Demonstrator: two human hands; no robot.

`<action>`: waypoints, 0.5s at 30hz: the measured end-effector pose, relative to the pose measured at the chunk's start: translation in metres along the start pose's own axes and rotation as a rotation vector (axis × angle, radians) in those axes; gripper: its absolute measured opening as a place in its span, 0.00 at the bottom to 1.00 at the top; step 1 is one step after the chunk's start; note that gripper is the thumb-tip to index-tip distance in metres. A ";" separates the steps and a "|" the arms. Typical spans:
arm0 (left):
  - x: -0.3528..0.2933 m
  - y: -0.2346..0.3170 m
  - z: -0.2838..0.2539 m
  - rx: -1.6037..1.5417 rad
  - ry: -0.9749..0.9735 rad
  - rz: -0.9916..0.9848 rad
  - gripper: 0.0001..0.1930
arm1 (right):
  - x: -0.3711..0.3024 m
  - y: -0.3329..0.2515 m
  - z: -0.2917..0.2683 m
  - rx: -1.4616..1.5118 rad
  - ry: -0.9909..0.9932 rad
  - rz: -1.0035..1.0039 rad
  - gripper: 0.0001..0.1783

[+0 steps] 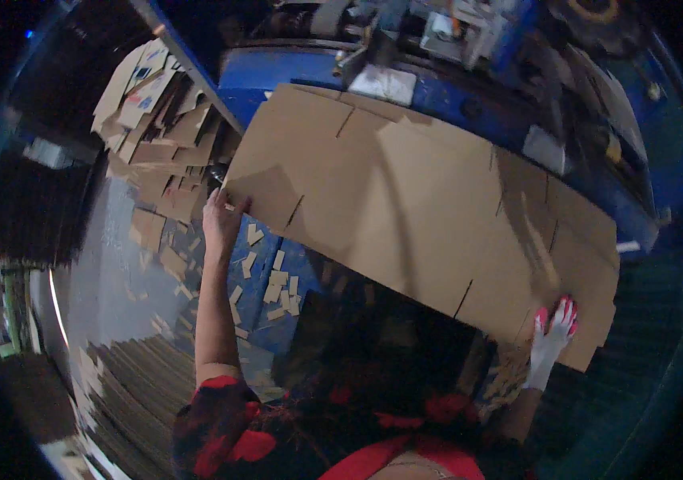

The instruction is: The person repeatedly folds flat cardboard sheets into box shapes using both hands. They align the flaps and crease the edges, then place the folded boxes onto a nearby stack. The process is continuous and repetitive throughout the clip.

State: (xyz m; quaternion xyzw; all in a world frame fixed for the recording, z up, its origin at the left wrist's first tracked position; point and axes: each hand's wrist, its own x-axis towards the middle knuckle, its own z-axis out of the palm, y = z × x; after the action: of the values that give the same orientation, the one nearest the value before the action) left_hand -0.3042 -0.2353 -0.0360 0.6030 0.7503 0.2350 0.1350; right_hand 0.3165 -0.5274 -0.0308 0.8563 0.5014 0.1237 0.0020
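A wide brown cardboard box blank [437, 204] with short slots along its long edges lies slantwise in front of me, against a blue machine. My left hand [221, 216], bare, pinches the blank's near left corner between thumb and fingers. Toward the near right end, my right hand [556, 328] rests flat on the cardboard with its fingers stretched out. It wears a white glove with red fingertips. Whatever supports the blank from below is hidden.
The blue machine [277, 70] with metal parts runs along the far side. Stacked flattened cardboard [169, 136] leans at the left. Small cardboard offcuts [277, 288] litter the area below my left forearm. Another cardboard stack [141, 400] stands at the lower left.
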 end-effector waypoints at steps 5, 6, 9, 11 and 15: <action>-0.005 0.009 -0.010 -0.028 -0.028 0.108 0.32 | -0.035 0.002 -0.006 -0.126 0.479 0.747 0.48; 0.001 -0.004 -0.009 0.129 -0.052 0.126 0.29 | -0.041 0.017 0.012 0.031 0.517 0.931 0.45; 0.015 -0.016 0.006 0.214 -0.026 -0.046 0.26 | -0.058 0.036 0.028 1.285 0.505 1.004 0.35; 0.013 -0.037 0.017 -0.308 0.055 0.039 0.26 | -0.056 0.035 0.030 1.591 0.561 0.888 0.30; -0.023 0.020 -0.006 -0.984 0.117 0.239 0.27 | -0.032 -0.016 -0.035 1.475 0.784 0.620 0.25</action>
State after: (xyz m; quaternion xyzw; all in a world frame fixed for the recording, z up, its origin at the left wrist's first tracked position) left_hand -0.2848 -0.2554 -0.0229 0.5355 0.4827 0.6077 0.3331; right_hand 0.2807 -0.5514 -0.0056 0.6329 0.1637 0.0485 -0.7552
